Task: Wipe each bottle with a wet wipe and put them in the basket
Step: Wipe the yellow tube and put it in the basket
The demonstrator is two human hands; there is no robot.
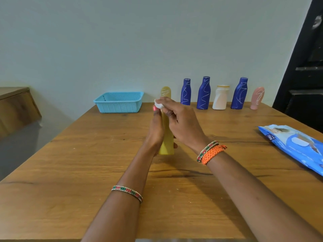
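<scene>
Two hands at table centre: left hand (156,130) wrapped round yellow bottle (167,135), right hand (181,123) pinching wet wipe (159,105) vs its upper part. Basket (119,102) at 11 o'clock, apart.

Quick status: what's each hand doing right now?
Left hand: closed around the yellow bottle, holding it upright.
Right hand: pinching a wadded wet wipe against the bottle's upper part.

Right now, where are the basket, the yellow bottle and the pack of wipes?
basket (120,106): head view, front wall.
yellow bottle (167,144): head view, lower body, below the hands.
pack of wipes (295,145): head view, middle of the blue wrapper.
</scene>
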